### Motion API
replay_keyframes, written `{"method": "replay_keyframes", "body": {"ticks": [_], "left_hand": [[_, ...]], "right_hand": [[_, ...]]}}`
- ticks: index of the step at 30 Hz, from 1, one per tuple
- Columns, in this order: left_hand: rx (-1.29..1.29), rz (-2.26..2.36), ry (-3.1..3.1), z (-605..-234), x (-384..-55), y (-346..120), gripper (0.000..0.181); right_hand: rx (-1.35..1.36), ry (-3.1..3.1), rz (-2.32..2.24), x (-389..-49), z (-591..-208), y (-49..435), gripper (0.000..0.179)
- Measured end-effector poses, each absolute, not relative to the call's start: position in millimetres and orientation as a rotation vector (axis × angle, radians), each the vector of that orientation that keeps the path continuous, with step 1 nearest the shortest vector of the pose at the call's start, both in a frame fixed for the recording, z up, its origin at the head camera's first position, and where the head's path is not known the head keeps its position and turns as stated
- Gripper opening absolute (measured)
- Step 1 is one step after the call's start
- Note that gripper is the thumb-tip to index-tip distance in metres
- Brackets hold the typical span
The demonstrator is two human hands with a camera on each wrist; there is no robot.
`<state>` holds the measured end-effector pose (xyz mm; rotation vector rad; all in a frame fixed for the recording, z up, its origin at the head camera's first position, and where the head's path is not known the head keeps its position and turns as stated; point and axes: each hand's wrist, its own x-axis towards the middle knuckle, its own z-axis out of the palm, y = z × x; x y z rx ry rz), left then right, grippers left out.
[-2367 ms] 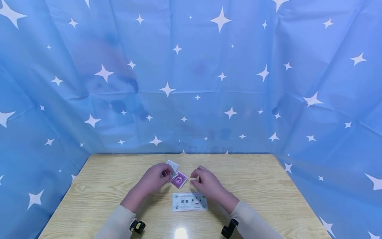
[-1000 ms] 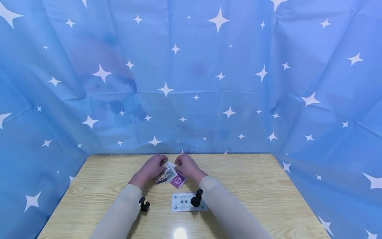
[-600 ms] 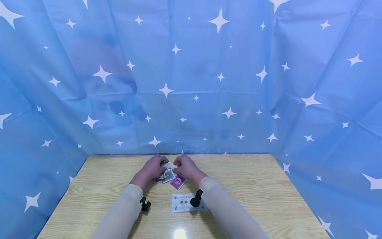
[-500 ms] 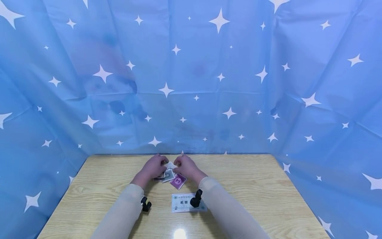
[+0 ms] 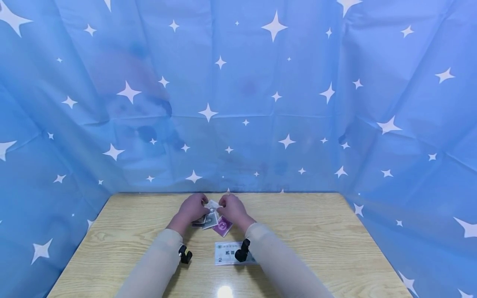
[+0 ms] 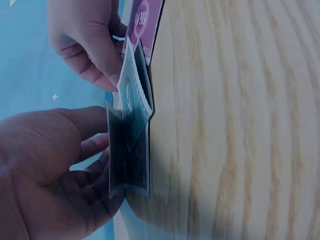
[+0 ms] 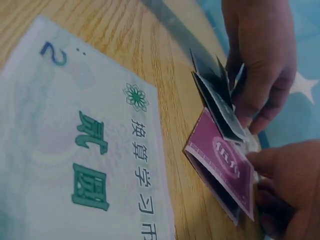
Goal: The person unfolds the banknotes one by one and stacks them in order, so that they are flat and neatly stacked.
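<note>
Pale note, small and creased, sits just below the centre of the head view, near the table's far edge and between the two hands. The left hand pinches its left side with curled thumb and forefinger; the right hand pinches its right side the same way, though some fingertips are hidden. Just below it lie three more folded notes: a grey-green note, a purple note to the right, and a dark note to the left, partly covered. In both wrist views their folded halves stand slightly apart. Lower in the head view, a larger flat note marked "2" lies partly behind a black wrist device; another black device sits on the left wrist. Light sleeves enter from the bottom edge. Pale, wood-grained and rounded at its far corners, the table carries a bright glare at bottom centre. Blue sheeting with white four-pointed stars, creased and loosely draped, fills the upper frame and both sides.
</note>
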<state>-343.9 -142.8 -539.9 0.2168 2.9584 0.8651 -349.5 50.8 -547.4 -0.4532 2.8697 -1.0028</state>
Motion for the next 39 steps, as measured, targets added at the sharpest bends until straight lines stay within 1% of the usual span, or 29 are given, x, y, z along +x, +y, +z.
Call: {"method": "replay_keyframes", "body": {"ticks": [3,8,15,20,24,31,39], "left_hand": [[0.172,0.871,2.954,-541,-344,-141,0.033],[0.119,0.912,2.912,-543,-344,-139,0.027],[0.164,0.935,2.928,-542,-340,-137,0.025],[0.185,0.957,2.932,-542,-339,-137,0.032],[0.188,0.978,2.924,-542,-341,-138,0.034],[0.223,1.059,2.894,-546,-345,-139,0.029],[0.343,1.190,2.881,-552,-348,-142,0.027]], "right_hand": [[-0.455,2.872,-1.018,-346,-547,50,0.022],[-0.449,2.850,-1.000,-345,-548,51,0.033],[-0.434,2.793,-1.050,-346,-548,52,0.047],[-0.433,2.780,-1.064,-347,-548,52,0.048],[-0.419,2.776,-1.067,-347,-549,52,0.047],[-0.412,2.790,-1.052,-347,-549,52,0.045],[-0.420,2.809,-1.077,-348,-551,53,0.048]]}}
